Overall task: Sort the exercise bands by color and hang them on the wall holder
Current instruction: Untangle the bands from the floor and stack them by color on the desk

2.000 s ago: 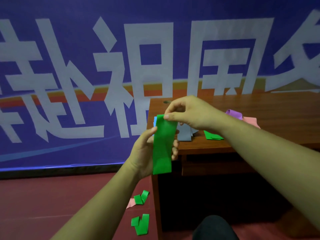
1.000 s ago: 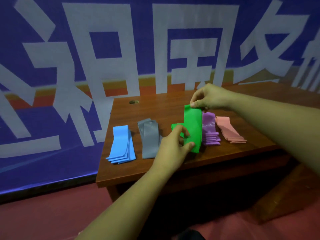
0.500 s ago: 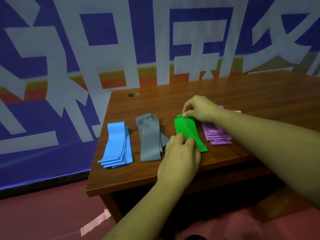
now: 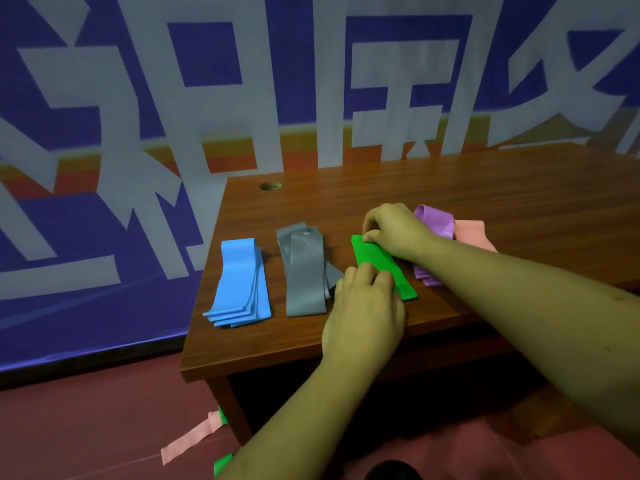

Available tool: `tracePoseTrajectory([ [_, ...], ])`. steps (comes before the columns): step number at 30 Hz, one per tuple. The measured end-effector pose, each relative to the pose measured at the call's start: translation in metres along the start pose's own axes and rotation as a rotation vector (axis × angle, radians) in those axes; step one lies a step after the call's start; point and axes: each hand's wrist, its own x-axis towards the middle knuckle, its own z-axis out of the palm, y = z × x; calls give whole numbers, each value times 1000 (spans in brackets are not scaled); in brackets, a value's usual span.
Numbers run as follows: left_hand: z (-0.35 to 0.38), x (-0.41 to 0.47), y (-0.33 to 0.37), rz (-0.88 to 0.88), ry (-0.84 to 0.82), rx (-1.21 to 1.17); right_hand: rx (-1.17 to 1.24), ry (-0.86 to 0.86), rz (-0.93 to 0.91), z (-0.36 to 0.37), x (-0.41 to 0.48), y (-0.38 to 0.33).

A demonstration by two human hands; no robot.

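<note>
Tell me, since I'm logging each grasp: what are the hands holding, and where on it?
Both hold the green band flat on the table: right hand pinches its far end, left hand presses its near half.

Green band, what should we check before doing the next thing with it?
1. Green band lying flat on the desk: ok.
2. Left hand on its near end, right hand on its far end: ok.
3. Set apart from the grey pile and purple pile: ok.
4. All bands off the floor: not ok, pink strip lies there.
5. Wall holder in view: not ok.
</note>
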Motion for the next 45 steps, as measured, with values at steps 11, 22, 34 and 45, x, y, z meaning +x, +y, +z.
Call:
tracePoseTrajectory([
  [11,-107,-6,-40,-176,77,-131,152,133,-27,-56,-39,-75],
  [22,-236,-141,-207,-820,0,21,408,-21,-220,24,-68,-266],
  [34,-210,-285,-348,-1076,-165,96,376,-316,-189,213,-78,-357],
  [45,-58,-337,-463,-1082,-487,8,236,-472,137,440,-58,-292],
])
